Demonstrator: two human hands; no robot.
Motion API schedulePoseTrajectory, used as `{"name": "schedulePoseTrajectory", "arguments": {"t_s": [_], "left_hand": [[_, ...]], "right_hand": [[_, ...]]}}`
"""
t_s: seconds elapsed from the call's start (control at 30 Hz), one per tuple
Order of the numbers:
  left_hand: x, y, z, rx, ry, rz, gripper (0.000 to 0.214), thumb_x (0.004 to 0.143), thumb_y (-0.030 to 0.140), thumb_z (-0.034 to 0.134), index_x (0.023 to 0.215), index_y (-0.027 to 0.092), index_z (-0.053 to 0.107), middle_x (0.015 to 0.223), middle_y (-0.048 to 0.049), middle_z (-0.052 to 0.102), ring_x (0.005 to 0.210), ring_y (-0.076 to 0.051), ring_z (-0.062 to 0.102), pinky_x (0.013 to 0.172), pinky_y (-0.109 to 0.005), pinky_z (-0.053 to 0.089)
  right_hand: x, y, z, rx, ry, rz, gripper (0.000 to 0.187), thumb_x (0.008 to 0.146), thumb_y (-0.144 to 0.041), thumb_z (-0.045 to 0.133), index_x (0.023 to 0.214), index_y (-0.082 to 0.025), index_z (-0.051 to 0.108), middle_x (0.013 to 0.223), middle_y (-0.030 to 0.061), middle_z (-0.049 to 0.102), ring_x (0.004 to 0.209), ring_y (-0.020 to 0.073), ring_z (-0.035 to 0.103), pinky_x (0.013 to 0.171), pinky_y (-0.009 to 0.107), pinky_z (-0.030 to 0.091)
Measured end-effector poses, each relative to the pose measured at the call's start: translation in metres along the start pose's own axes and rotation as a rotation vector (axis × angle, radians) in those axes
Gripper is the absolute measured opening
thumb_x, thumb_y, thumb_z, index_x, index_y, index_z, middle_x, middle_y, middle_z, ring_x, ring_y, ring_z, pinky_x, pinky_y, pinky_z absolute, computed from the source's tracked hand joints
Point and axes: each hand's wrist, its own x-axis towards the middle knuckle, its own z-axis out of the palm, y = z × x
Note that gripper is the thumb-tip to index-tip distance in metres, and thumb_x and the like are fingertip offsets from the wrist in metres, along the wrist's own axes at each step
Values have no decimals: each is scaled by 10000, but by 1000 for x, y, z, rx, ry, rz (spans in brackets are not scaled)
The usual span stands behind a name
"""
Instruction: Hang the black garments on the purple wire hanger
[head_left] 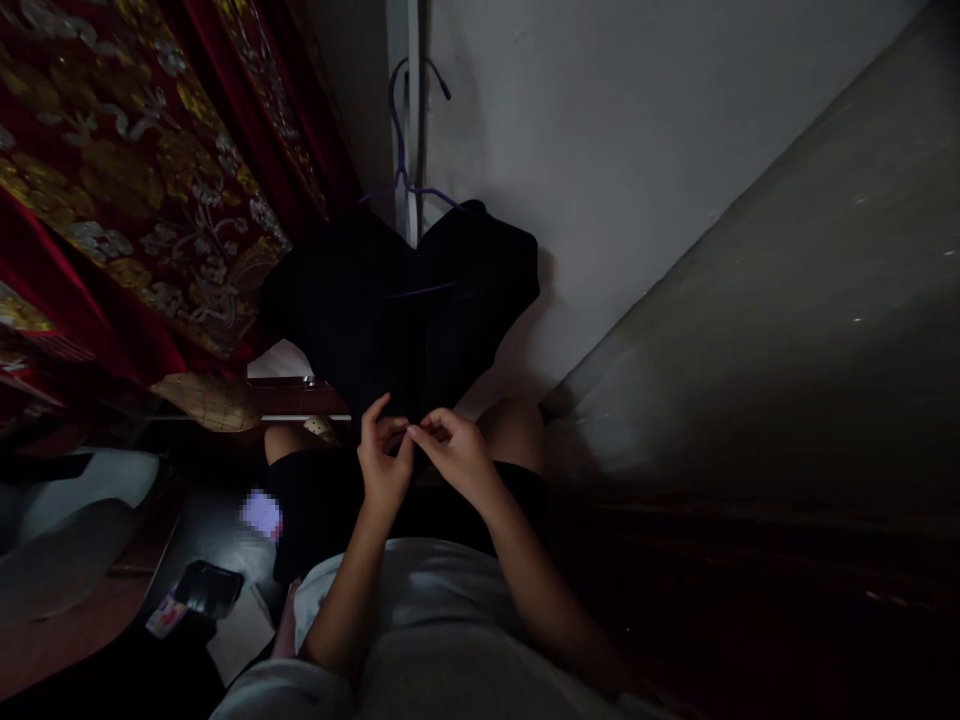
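Note:
A black garment hangs in front of me on a thin purple hanger. Close to its lower end, my left hand has thumb and fingers pinched together, with one finger raised. My right hand pinches too, its fingertips meeting those of the left. Whatever lies between the fingertips is too small and dark to make out. Both hands are above my lap, over dark shorts.
Red cloth with gold and silver embroidery hangs at the left. On a grey surface at lower left lie a dark phone-like object and a pale sheet. A white wall rises behind the garment, with a greyish slanted panel to the right.

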Motion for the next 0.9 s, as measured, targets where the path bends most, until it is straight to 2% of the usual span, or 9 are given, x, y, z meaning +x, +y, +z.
{"name": "schedulePoseTrajectory", "arguments": {"t_s": [0.17,0.27,0.37,0.47,0.67,0.77,0.9], "left_hand": [[-1,5,3,-90,20,-42,585,876,265,789,1384,205,505,815,2,662,756,-125,673,758,-224,569],[-3,6,6,-105,2,-20,590,889,262,774,1396,212,478,907,-25,681,841,-142,688,836,-257,570],[-4,6,8,-64,-32,18,580,918,281,735,1416,207,448,992,-63,690,923,-174,703,886,-304,566],[-4,4,8,-10,-19,30,532,937,294,705,1397,200,454,951,-56,684,912,-185,705,889,-326,556],[-3,-1,7,28,0,16,453,942,296,683,1346,195,503,964,-49,662,915,-179,684,888,-321,546],[-5,-6,6,50,-18,21,390,950,265,653,1317,195,538,1011,-64,660,931,-177,676,854,-298,542],[-7,-10,1,107,-44,34,273,945,211,623,1217,190,621,1047,-67,676,977,-178,670,871,-287,530]], "right_hand": [[-2,-9,-1,10,-14,-11,270,881,-469,633,830,-206,658,802,43,672,670,163,560,638,305,421],[-2,-8,-4,55,-41,-7,245,864,-446,655,829,-207,612,787,30,637,678,156,550,640,297,414],[-2,-4,-4,87,-4,-1,307,819,-470,718,854,-212,556,777,14,620,647,142,537,601,279,397],[-2,0,-3,109,4,-20,318,824,-482,718,868,-211,559,784,19,638,667,145,566,613,277,410],[-2,4,-6,106,-89,0,239,876,-432,647,845,-198,607,768,27,672,735,165,620,714,301,445],[-3,0,-9,138,-144,38,245,865,-432,653,824,-193,621,732,17,669,666,141,586,643,279,418],[-3,-5,-9,216,-230,161,273,813,-443,681,761,-176,656,615,5,630,517,98,456,512,252,313]]}}
